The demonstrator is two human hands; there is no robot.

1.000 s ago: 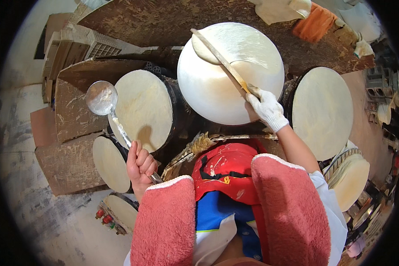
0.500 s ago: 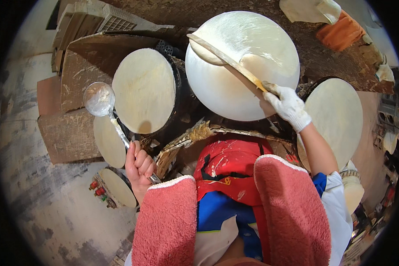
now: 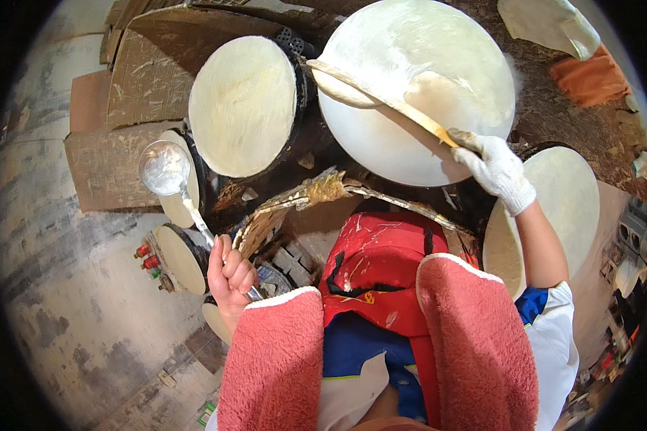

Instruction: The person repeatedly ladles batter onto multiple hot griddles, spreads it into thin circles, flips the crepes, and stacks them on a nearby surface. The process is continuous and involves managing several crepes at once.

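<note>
Left hand (image 3: 230, 276) bare, fist closed, fingers curled, held close to body. Left forearm mostly hidden, only wrist area showing. Right hand (image 3: 499, 169) in white glove (image 3: 509, 179), dirty at fingertips, reaching farther out, fingers closed in a grip, pointing left. Right forearm (image 3: 543, 244) bare, angled forward and slightly inward.

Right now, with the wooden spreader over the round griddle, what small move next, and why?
Perhaps guide the wooden spreader across the brownish patch: your gloved right hand grips its handle, and pale, wet-looking coating borders that patch on the round griddle.
</note>
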